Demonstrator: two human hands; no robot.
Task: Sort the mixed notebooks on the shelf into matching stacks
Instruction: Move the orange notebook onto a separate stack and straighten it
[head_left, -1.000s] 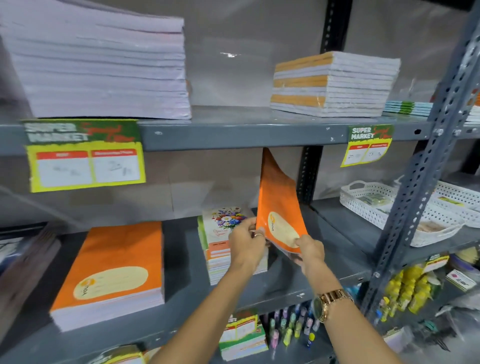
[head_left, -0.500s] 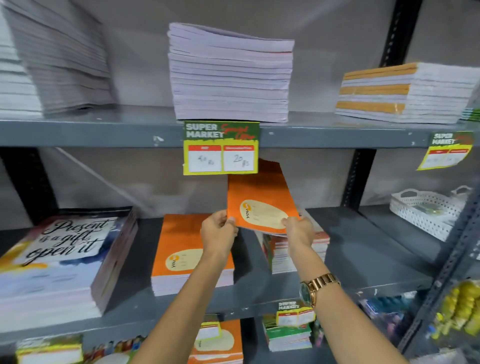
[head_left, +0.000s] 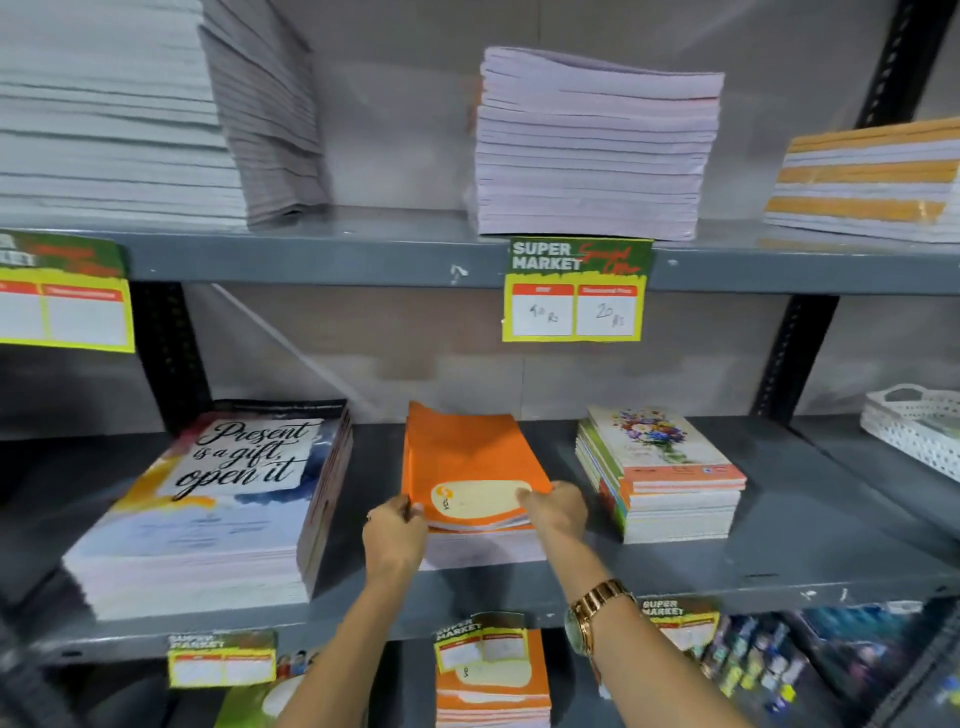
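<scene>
An orange notebook (head_left: 470, 462) with a cream label lies on top of the orange stack (head_left: 483, 548) in the middle of the grey middle shelf (head_left: 691, 566). My left hand (head_left: 393, 538) grips its near left corner. My right hand (head_left: 558, 506) holds its near right corner. To the right stands a mixed stack (head_left: 670, 499) topped by a flower-cover notebook (head_left: 657, 439). On the left sits a large stack with "Present is a gift, open it" covers (head_left: 218, 499).
The upper shelf (head_left: 337, 257) carries tall white-edged stacks (head_left: 592, 145) and an orange-striped stack (head_left: 867, 182). Price tags (head_left: 574, 291) hang from its edge. A white basket (head_left: 914, 426) sits at far right. More orange notebooks (head_left: 491, 686) lie on the lower shelf.
Both hands carried the orange notebook left from the flower stack and lowered it flat onto the orange stack. The view panned left.
</scene>
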